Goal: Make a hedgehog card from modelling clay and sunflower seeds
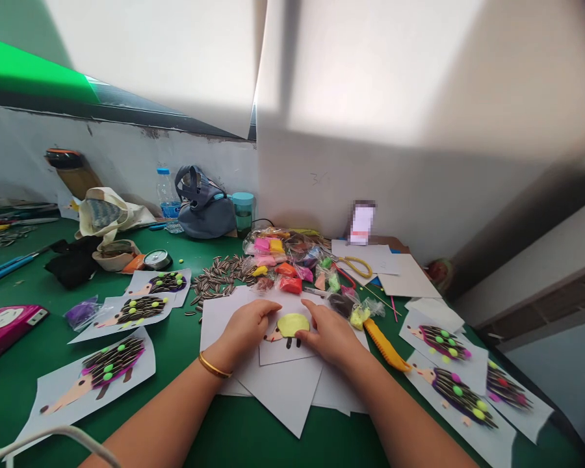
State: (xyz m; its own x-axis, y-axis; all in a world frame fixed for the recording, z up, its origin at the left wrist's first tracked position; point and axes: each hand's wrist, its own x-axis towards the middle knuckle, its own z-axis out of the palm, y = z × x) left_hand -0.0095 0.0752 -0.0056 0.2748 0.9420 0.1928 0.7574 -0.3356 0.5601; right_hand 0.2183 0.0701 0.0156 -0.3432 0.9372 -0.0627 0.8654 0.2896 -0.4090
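Observation:
A small white card (pixel 273 356) bears a hedgehog figure with a pale-yellow clay body (pixel 293 324), a peach snout and dark feet. It lies on a stack of white paper sheets (pixel 285 396). My left hand (pixel 247 328), with a gold bangle (pixel 214 366) at the wrist, rests at the card's left side, its forefinger stretched toward the figure's top. On the other side is my right hand (pixel 330 330), thumb and forefinger apart around the body's rear edge. The thumb tip appears to touch the card by the feet. Fingers beneath both hands are hidden.
Striped seeds (pixel 219 276) lie behind the paper, beside bagged coloured clay (pixel 290 285). Yellow-handled scissors (pixel 358 265) and an orange-yellow cutter (pixel 386 346) sit rightward. Finished hedgehog cards lie left (pixel 85 396) and right (pixel 455 395). A phone (pixel 362 223) stands against the wall.

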